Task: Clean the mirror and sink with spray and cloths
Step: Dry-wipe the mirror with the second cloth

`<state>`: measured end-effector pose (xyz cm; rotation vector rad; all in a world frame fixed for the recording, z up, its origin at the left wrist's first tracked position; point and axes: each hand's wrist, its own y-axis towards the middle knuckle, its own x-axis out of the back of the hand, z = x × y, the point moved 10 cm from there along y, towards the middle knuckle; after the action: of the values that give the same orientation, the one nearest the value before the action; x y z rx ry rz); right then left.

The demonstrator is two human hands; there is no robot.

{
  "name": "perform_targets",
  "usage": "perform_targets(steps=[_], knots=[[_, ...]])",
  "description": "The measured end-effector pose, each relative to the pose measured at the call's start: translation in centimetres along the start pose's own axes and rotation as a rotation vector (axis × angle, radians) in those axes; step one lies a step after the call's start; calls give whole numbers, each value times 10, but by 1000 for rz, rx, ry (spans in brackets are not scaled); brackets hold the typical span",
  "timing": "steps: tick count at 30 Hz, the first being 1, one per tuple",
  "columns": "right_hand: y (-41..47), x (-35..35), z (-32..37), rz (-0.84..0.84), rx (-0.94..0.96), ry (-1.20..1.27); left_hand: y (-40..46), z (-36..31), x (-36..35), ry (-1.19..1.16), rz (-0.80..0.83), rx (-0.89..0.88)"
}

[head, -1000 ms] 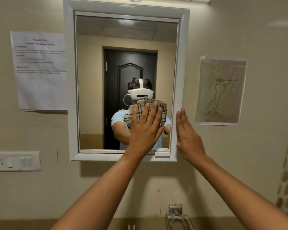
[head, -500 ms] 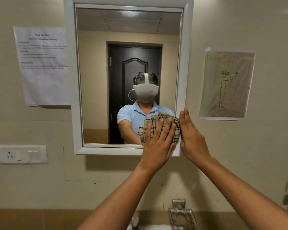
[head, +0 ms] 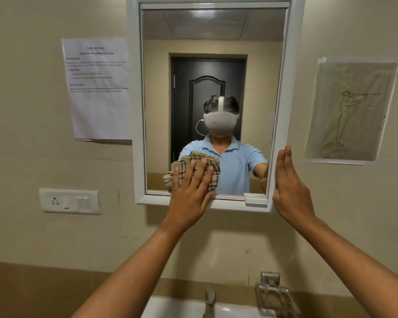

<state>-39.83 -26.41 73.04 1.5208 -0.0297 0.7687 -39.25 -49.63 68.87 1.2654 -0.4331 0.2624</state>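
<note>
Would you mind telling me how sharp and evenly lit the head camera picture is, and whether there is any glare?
Head view: soft, even light; a ceiling-light reflection glares near the top of the mirror; the notice text is too blurred to read; wide-angle distortion tilts the frame's right edge; left hand and checked cloth are fairly sharp.

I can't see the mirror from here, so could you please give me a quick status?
Left hand flat, pressing cloth on mirror, low. Right hand open, bracing frame. Nothing in the way.

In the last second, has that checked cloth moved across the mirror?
Yes. The checked cloth slid left, away from the mirror frame's right side, under the left hand.
</note>
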Motion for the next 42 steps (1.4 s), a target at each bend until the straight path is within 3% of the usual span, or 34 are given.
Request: perform_targets(steps=[8, 14, 19, 26, 30, 34, 38, 42], knots=[[-1, 1, 7, 10, -42, -4, -29, 90, 8, 85, 41, 51], [-3, 2, 12, 34, -37, -44, -44, 88, 9, 41, 30, 133], [-8, -1, 12, 77, -39, -85, -70, 83, 4, 91, 28, -10], [-25, -8, 16, 139, -106, -39, -105, 84, -1, 56, 92, -17], [-57, -17, 24, 175, -93, -20, -127, 81, 11, -176, 137, 80], [-123, -38, 45, 280, -92, 31, -183, 85, 4, -499, 166, 348], [-211, -74, 65, 466, -135, 49, -267, 81, -25, -574, 316, 538], [-305, -113, 84, 657, -184, 89, -337, 60, -43, -597, 477, 570]])
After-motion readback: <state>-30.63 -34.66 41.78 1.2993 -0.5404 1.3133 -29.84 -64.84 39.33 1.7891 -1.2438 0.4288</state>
